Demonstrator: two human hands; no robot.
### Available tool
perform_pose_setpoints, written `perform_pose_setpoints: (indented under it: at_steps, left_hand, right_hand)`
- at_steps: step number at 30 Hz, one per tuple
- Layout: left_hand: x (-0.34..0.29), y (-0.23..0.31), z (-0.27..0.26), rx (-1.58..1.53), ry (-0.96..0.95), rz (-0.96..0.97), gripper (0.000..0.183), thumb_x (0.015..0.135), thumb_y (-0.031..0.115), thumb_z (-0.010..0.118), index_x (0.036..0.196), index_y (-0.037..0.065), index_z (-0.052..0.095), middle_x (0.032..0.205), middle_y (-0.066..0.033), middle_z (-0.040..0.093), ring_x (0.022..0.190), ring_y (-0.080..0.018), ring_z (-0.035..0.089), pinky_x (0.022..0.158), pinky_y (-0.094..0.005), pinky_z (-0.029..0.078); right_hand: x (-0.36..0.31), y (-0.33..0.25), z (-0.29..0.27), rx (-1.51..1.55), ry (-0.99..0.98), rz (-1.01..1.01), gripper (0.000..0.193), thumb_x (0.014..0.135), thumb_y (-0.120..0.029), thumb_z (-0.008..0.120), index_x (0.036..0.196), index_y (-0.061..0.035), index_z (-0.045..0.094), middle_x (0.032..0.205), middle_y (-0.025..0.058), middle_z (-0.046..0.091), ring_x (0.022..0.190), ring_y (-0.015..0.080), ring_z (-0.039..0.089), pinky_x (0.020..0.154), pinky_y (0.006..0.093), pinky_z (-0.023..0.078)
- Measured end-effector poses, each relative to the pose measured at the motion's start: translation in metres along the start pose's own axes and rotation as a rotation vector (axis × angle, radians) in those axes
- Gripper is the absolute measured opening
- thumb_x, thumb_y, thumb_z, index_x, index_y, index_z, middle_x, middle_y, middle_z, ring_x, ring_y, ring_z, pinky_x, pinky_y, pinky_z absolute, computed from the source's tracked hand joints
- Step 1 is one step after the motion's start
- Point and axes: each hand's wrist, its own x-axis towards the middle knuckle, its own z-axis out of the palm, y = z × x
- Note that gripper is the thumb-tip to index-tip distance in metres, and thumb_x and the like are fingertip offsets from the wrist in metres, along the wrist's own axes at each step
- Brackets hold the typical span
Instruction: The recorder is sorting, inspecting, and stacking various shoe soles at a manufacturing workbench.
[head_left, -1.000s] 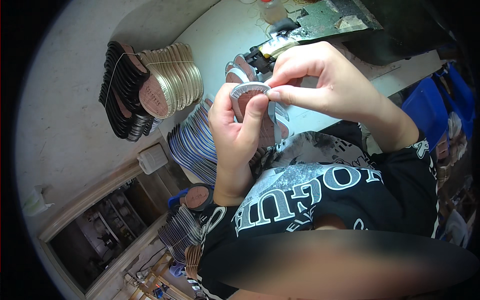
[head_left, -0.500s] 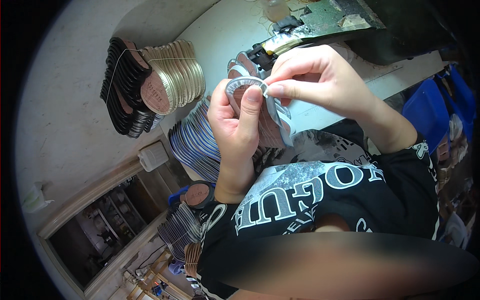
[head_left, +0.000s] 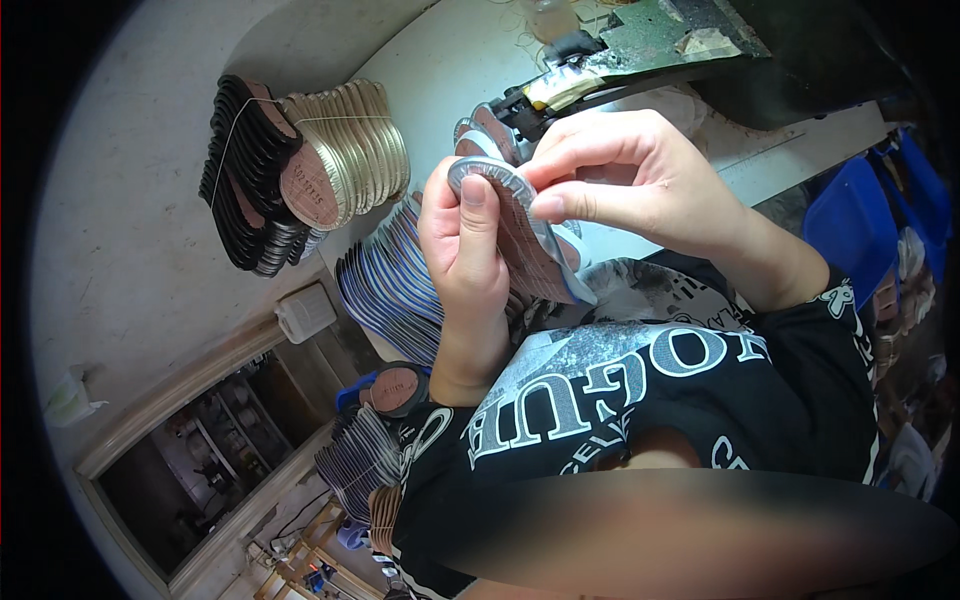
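Observation:
My left hand [head_left: 462,240] is closed on a brown shoe insole [head_left: 527,245] with a shiny silver rim, its thumb lying flat across the upper end. The insole is tilted, its lower end slanting down toward my shirt. At the rim's right side, my right hand [head_left: 640,178] has its thumb and bent index finger together on the edging; the very tips are partly hidden. Just behind my hands, more silver-edged insoles [head_left: 492,128] lie on the white table [head_left: 425,70].
Beyond my right hand stands a green machine [head_left: 650,45] with a black clamp-like part. Tied bundles of black insoles [head_left: 240,180] and gold insoles [head_left: 350,150] sit at the left. A row of blue-grey insoles [head_left: 390,280] is beside my left forearm. Blue plastic chairs [head_left: 850,225] are at right.
My left thumb has shifted left along the insole's end, and the insole has turned to a narrower angle. My right fingers have moved slightly down along the rim.

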Motion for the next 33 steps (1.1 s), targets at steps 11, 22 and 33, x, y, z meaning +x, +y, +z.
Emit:
perform_pose_setpoints:
  at_steps: [11,22,33]
  left_hand:
    - [0.003,-0.008,-0.001,0.277,0.012,0.115,0.029,0.098,0.029,0.053,0.101,0.000,0.053,0.087,-0.0014,0.056,0.078,-0.0064,0.048,0.073,-0.0204,0.039]
    - [0.051,-0.027,-0.031,0.150,-0.005,-0.339,0.018,0.094,0.017,0.059,0.083,0.003,0.057,0.071,0.0031,0.059,0.060,-0.0007,0.049,0.054,-0.0167,0.040]
    - [0.083,-0.003,-0.037,0.459,-0.319,-0.505,0.022,0.091,0.021,0.065,0.076,0.005,0.060,0.067,0.0046,0.058,0.056,-0.0009,0.047,0.051,-0.0167,0.036]
  right_hand:
    - [-0.002,0.001,0.005,-0.392,0.188,-0.160,0.011,0.082,-0.008,0.065,0.084,0.0024,0.065,0.074,0.0040,0.060,0.073,0.0094,0.058,0.065,0.0247,0.047]
    - [-0.031,0.047,0.020,0.207,0.011,0.431,0.051,0.088,-0.034,0.068,0.119,0.0035,0.052,0.110,0.0116,0.061,0.100,0.0173,0.059,0.090,0.0308,0.047]
    - [-0.013,0.062,0.054,0.489,0.168,0.370,0.026,0.092,-0.019,0.063,0.103,0.0045,0.059,0.095,0.0062,0.066,0.087,0.0099,0.061,0.079,0.0257,0.050]
